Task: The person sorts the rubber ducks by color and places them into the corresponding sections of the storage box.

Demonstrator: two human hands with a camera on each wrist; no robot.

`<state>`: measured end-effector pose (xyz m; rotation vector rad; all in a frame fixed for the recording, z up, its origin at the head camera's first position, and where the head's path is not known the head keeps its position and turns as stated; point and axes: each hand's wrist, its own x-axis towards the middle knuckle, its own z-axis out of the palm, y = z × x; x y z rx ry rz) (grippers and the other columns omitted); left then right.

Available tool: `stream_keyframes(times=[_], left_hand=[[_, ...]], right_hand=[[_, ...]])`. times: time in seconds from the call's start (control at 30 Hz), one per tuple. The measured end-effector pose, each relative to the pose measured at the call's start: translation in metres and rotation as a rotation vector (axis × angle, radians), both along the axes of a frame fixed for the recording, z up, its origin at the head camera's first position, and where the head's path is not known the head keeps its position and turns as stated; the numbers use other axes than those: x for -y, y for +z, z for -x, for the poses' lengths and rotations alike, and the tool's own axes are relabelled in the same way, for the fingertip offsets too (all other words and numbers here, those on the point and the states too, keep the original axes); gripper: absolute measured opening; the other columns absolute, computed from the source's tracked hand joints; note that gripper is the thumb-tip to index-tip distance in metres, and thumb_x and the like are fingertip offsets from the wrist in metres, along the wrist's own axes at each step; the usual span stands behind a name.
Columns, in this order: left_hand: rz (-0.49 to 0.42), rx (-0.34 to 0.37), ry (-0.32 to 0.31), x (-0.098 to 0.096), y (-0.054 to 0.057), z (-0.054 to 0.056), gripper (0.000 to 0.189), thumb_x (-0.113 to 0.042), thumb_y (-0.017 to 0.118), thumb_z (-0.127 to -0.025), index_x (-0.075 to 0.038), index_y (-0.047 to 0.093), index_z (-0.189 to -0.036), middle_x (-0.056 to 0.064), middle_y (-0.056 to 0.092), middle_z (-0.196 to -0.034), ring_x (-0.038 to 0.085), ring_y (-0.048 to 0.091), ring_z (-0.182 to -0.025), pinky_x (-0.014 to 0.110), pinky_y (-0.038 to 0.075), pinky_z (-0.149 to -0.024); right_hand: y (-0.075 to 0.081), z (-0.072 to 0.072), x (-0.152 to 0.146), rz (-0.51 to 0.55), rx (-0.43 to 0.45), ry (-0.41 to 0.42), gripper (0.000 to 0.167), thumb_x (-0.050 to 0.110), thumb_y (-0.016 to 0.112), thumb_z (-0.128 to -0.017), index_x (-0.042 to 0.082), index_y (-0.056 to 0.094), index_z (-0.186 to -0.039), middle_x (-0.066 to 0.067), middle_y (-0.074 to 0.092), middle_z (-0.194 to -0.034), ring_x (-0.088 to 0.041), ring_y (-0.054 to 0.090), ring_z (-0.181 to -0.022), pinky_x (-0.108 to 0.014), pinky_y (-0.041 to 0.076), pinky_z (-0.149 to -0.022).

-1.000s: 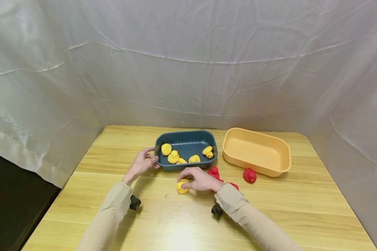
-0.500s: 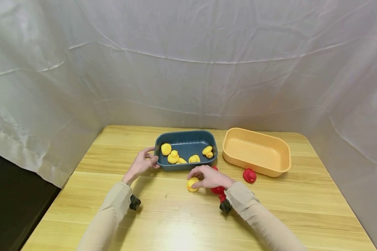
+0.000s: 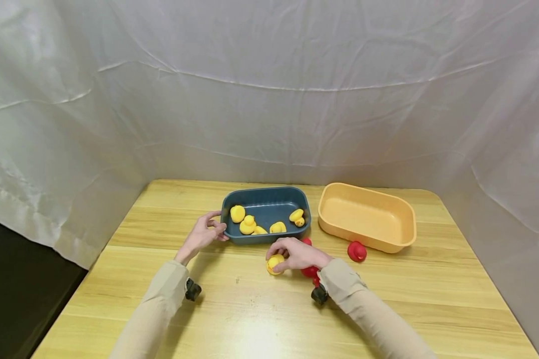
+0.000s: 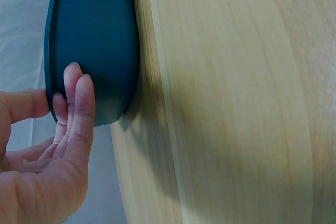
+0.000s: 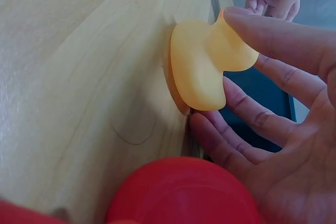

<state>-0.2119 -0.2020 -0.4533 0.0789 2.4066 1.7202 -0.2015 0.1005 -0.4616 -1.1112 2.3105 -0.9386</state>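
My right hand (image 3: 295, 254) holds a yellow rubber duck (image 5: 202, 59) low at the table's middle, thumb at its head and fingers around the other side. The duck appears to touch the table. At the left end of the dark blue tray (image 3: 269, 193), my left hand (image 3: 203, 233) has its thumb at the rim and its fingers against the outer wall (image 4: 100, 24). Several yellow ducks (image 3: 248, 225) lie inside that tray. Red ducks (image 5: 184, 195) sit beneath my right wrist, partly hidden by hand and sleeve.
To the right of the blue tray stands an orange tray (image 3: 366, 242) with nothing in it. One red duck (image 3: 357, 251) lies in front of it. A pale curtain (image 3: 278, 99) hangs behind the wooden table (image 3: 233, 319).
My right hand and its yellow duck have shifted a short way right along the table, then barely moved. The left hand and both trays have stayed in place.
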Motion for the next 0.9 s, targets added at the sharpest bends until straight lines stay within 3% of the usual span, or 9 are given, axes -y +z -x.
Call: stream_keyframes(times=[0.4, 0.67, 0.9], left_hand=[[0.001, -0.011, -0.007, 0.0004, -0.0006, 0.0002, 0.058, -0.001, 0.055, -0.1, 0.011, 0.03, -0.151, 0.014, 0.065, -0.089, 0.018, 0.073, -0.072, 0.047, 0.064, -0.082], [0.005, -0.011, 0.001, 0.0, -0.001, 0.0008, 0.058, -0.001, 0.054, -0.1, 0.012, 0.031, -0.151, 0.013, 0.065, -0.088, 0.016, 0.072, -0.071, 0.048, 0.064, -0.082], [0.008, -0.011, -0.001, 0.0005, -0.0014, 0.001, 0.058, -0.001, 0.055, -0.1, 0.011, 0.03, -0.151, 0.013, 0.064, -0.089, 0.013, 0.071, -0.07, 0.047, 0.064, -0.082]], right_hand=[[0.0018, -0.001, 0.0019, 0.006, 0.0, -0.004, 0.023, 0.013, 0.08, -0.086, 0.006, 0.073, -0.107, -0.009, 0.066, -0.108, -0.011, 0.058, -0.092, -0.026, 0.059, -0.086], [0.0008, -0.0002, 0.0004, 0.017, 0.007, -0.003, 0.021, 0.014, 0.079, -0.087, 0.007, 0.073, -0.106, -0.009, 0.067, -0.108, -0.013, 0.06, -0.092, -0.032, 0.06, -0.088], [0.0022, 0.0007, 0.0008, 0.044, 0.052, -0.021, 0.022, 0.014, 0.079, -0.088, 0.009, 0.073, -0.108, -0.007, 0.07, -0.111, -0.011, 0.063, -0.095, -0.03, 0.06, -0.09]])
